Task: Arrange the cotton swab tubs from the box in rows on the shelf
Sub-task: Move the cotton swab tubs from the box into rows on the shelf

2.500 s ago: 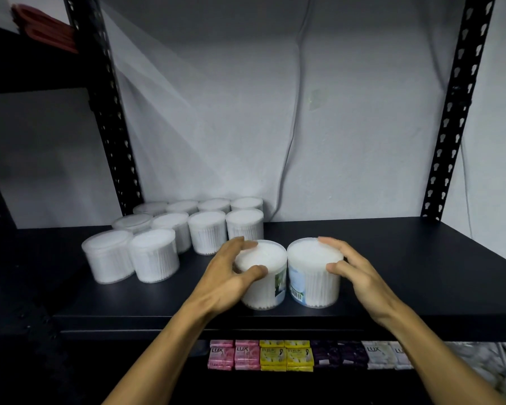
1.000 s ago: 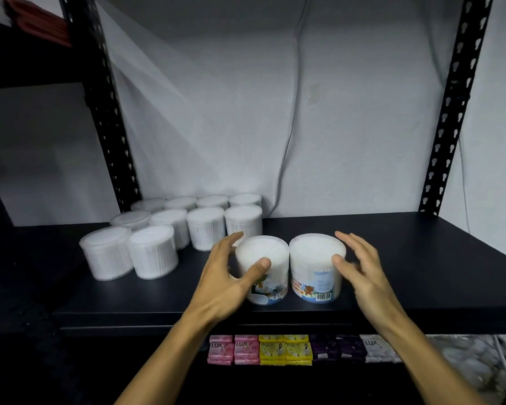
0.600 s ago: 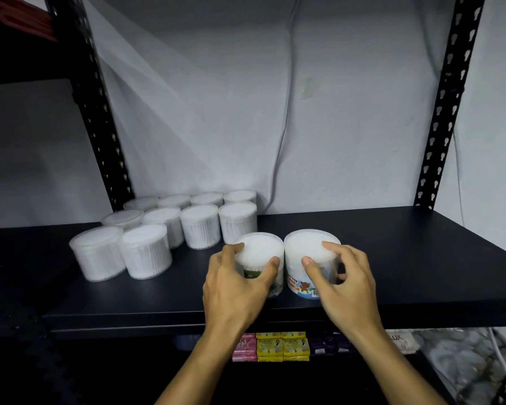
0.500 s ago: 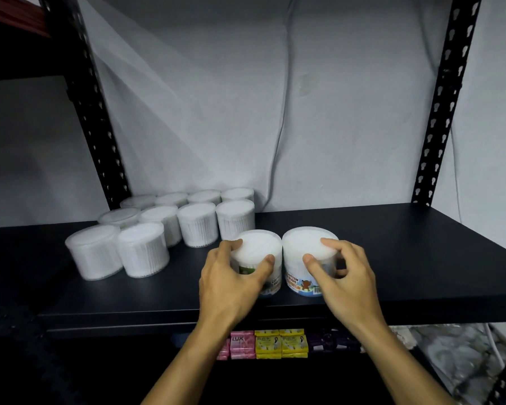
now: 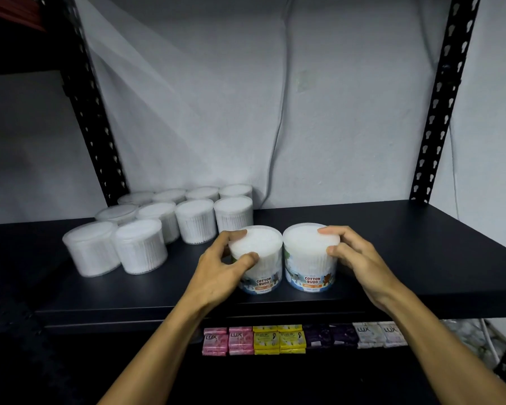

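On the lower level, nearest the camera, a row of soap packs (image 5: 278,340) in pink, yellow, purple and white was seen below the front edge of the black shelf (image 5: 406,258). Above it, 2 labelled cotton swab tubs stood upright and just beside each other near the shelf's front edge, their "COTTON BUDS" labels facing forward. The left tub (image 5: 262,266) was gripped by the left hand (image 5: 219,270), thumb curled on the near side of the lid rim and fingers on the far-left side. The right tub (image 5: 308,258) was gripped by the right hand (image 5: 354,255), thumb pressed to its right wall and fingers curled over the lid edge. Further back and to the left, 10 tubs (image 5: 187,217) were ranged in 3 rows: 2 in front, 4 in the middle, 4 against the wall. Behind them, a cable (image 5: 281,127) was seen hanging down the grey wall (image 5: 333,112) between 2 perforated black uprights.
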`<move>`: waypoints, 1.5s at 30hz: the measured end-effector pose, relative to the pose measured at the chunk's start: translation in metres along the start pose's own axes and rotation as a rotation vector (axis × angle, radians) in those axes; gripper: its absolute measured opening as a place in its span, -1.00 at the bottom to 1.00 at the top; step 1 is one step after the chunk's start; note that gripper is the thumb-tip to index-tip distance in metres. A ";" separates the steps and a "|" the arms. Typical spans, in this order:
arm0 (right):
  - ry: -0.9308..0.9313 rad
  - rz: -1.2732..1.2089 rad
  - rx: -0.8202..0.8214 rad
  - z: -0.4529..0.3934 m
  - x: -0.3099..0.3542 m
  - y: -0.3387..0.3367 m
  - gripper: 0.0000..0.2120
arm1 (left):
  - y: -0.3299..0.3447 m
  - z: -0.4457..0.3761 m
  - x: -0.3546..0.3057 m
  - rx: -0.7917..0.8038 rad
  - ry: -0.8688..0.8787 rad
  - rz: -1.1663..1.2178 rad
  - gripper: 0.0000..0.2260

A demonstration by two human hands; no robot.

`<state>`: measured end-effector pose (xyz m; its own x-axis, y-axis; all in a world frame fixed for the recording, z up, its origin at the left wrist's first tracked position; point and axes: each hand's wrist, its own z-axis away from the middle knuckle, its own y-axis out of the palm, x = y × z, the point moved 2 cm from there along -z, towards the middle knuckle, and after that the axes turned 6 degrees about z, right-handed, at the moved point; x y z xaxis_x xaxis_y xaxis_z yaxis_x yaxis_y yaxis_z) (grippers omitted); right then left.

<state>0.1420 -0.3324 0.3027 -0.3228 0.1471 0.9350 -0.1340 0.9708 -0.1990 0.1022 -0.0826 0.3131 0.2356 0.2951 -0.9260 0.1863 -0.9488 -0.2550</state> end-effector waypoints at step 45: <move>-0.073 0.235 -0.020 0.022 -0.005 -0.002 -0.25 | -0.012 0.009 0.009 -0.060 0.062 -0.195 -0.29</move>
<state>0.1232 -0.3389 0.2920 -0.4096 0.3560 0.8400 -0.0289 0.9152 -0.4019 0.0938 -0.0697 0.3056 0.2477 0.4806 -0.8412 0.2900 -0.8652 -0.4090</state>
